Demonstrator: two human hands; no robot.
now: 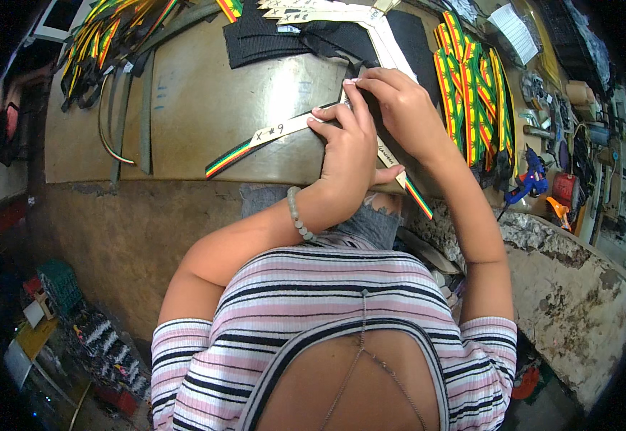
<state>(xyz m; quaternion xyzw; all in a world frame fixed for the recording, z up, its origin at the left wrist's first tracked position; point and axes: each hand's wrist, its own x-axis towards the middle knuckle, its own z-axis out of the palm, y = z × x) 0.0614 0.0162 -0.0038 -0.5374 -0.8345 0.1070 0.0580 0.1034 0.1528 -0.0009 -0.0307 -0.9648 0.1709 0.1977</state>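
Observation:
A V-shaped cream card template (275,132) with handwriting lies over the table edge in front of me. A strap with red, yellow and green stripes (228,161) runs along it, showing at both ends. My left hand (349,147) is closed on the template and strap, fingers on one arm of the V and thumb by the other arm. At the tip of the V, my right hand (405,108) pinches with thumb and forefinger close to the left fingertips. Black strap (355,67) sticks up there; the exact grip is partly hidden by the fingers.
Black fabric sheets (252,44) and white card templates (392,47) lie at the far side of the table (205,86). Colourful strips (464,93) lie to the right, beside a blue glue gun (532,178). More striped straps (104,32) and dark straps (121,118) are at left.

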